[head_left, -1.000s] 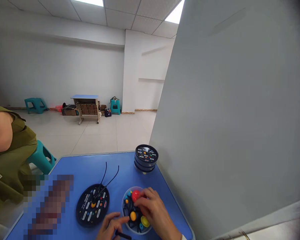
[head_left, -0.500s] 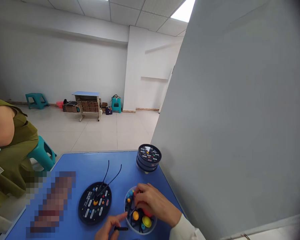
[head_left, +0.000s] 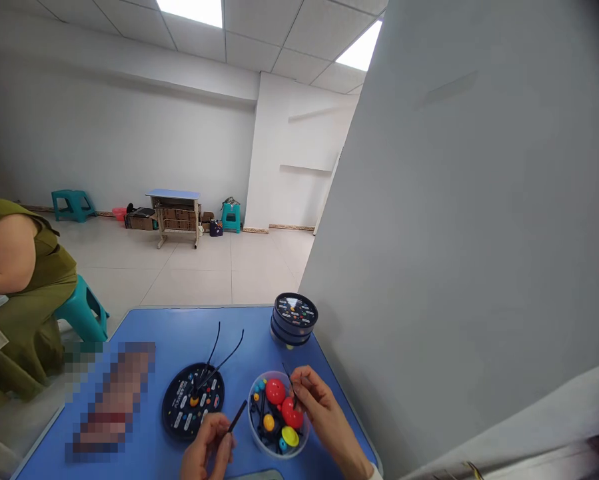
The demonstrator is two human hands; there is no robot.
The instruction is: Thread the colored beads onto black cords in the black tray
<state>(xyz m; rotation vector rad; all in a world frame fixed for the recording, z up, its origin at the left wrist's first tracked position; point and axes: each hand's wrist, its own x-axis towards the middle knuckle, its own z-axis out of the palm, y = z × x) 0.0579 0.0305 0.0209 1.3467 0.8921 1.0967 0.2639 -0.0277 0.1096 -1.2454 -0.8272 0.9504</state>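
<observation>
My left hand (head_left: pixel 209 448) pinches a short black rod (head_left: pixel 238 416), which points up and to the right. Over the right rim of a round clear tub (head_left: pixel 253 437), my right hand (head_left: pixel 322 413) is closed on a thin dark stick (head_left: pixel 286 371). The tub holds red balls (head_left: pixel 275 392), an orange ball (head_left: pixel 268 422), a yellow cup-shaped piece (head_left: pixel 290 437), small blue beads and black parts. Left of the tub lies a black printed disc (head_left: pixel 183 400) with two thin curved black rods (head_left: pixel 232 353) rising from it.
Stacked round black containers (head_left: pixel 294 320) stand at the blue table's (head_left: pixel 249 317) back right corner, beside a grey partition (head_left: pixel 429 233). A blurred patch (head_left: pixel 116 400) covers the table's left part. Further left, a person in green (head_left: pixel 29 267) sits on a teal stool (head_left: pixel 84 310).
My right hand has risen out of the tub to its right edge, now with a thin dark stick. The rod in my left hand has turned from level to slanting upward.
</observation>
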